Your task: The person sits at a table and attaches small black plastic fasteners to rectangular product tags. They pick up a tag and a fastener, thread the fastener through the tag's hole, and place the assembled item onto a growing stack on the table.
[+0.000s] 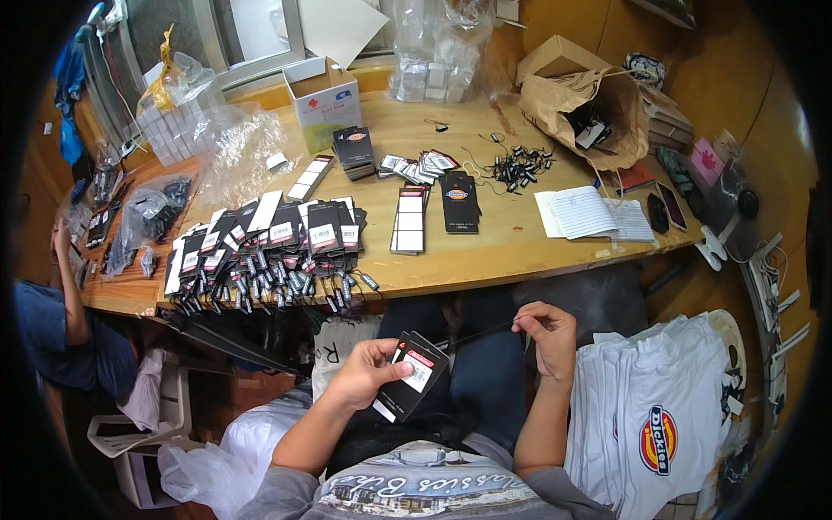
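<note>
My left hand [357,377] is closed on a few black hang tags [401,397], held at a slant over my lap with the thumb across a white barcode label. My right hand [551,340] is raised to the right, thumb and fingers pinched on a thin dark string [485,332]. That string stretches back toward the tags; where it meets them is hard to make out. On the table edge ahead lies a big heap of black tags [282,230] with cords hanging off the front. A tangle of black tag strings [522,166] sits farther right.
Stacks of black tags [461,204] and white-panelled tags [408,223] stand mid-table. Behind are a cardboard box [325,104] and a brown paper bag [563,108]. An open notebook [582,214] lies right. White shirts [637,381] hang beside me. Another person's arm [73,286] is at left.
</note>
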`<state>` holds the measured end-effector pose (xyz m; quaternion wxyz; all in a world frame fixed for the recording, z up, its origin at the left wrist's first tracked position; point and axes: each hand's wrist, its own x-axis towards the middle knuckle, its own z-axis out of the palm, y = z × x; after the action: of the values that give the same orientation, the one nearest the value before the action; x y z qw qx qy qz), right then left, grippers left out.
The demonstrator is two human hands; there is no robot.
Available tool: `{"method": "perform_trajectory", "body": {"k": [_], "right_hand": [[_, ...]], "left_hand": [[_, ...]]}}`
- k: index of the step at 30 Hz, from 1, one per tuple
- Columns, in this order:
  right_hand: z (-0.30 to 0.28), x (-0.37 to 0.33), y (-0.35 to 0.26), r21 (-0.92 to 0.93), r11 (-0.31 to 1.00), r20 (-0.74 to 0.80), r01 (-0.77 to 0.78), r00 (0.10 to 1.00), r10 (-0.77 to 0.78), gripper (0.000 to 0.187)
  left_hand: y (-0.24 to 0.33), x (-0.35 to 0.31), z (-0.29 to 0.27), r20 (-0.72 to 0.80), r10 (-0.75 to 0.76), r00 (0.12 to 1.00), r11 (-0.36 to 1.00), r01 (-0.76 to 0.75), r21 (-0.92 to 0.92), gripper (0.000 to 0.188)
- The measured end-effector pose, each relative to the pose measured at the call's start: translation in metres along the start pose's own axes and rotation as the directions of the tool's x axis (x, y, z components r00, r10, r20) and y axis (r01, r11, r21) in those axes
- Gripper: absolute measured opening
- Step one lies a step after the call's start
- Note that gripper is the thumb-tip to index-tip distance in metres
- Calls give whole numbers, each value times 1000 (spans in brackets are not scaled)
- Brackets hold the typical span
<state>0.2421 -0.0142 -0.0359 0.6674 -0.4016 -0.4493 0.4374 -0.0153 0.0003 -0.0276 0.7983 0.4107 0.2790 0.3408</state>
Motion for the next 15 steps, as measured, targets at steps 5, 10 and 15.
{"method": "perform_trajectory", "body": {"k": [5, 10, 15], "right_hand": [[9, 6, 13, 612, 785, 45, -96, 995, 87, 6], [30, 11, 20, 852, 494, 43, -172, 964, 262, 9], [34, 3, 3, 502, 865, -64, 14, 998, 22, 9]], "left_hand": [[-7, 4, 2, 5, -23, 1000, 1000, 23, 1, 22], [-15, 10, 1, -59, 27, 998, 999, -25, 32, 19], [-11, 18, 1, -216, 197, 956, 973, -165, 159, 21]]}}
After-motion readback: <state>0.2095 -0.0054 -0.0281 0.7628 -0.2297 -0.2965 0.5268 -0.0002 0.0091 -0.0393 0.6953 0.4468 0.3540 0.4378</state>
